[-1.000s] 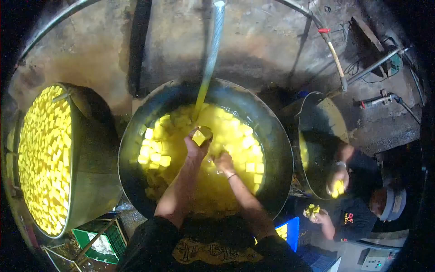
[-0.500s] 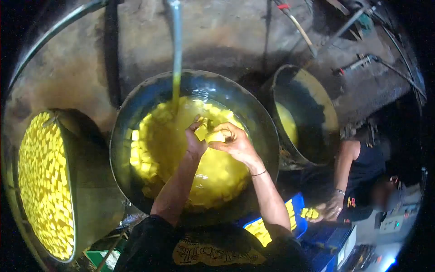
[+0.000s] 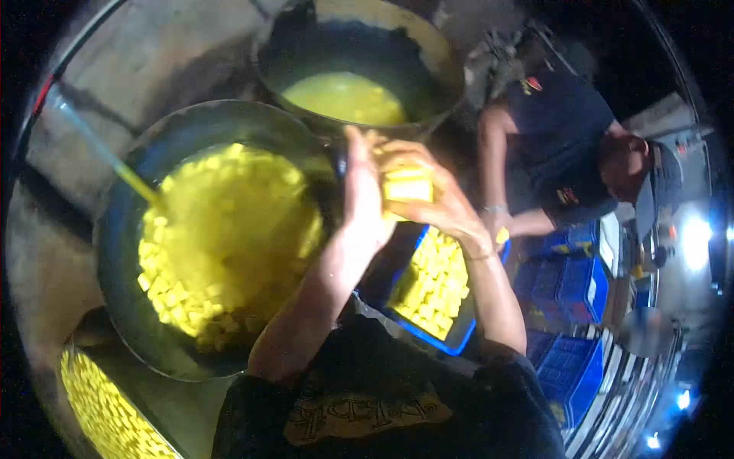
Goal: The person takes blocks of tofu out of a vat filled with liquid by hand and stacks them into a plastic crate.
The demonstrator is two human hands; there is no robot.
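Stacked yellow tofu blocks are held up between my two hands, above the near side of a blue crate. My right hand curls its fingers and thumb around them. My left hand is closed against their left side, its inner fingers partly hidden. Below, the blue crate is filled with tofu blocks. To the left stands a large dark wok, with many tofu blocks in cloudy yellow liquid.
A pole leans into the wok. Behind is a second wok with yellow liquid. A container of tofu stands at lower left. At right a co-worker bends near the crate, beside stacked blue crates.
Both my hands have left the wok with tofu blocks and moved right, over to the blue crate. My view has turned right, and the co-worker now appears closer.
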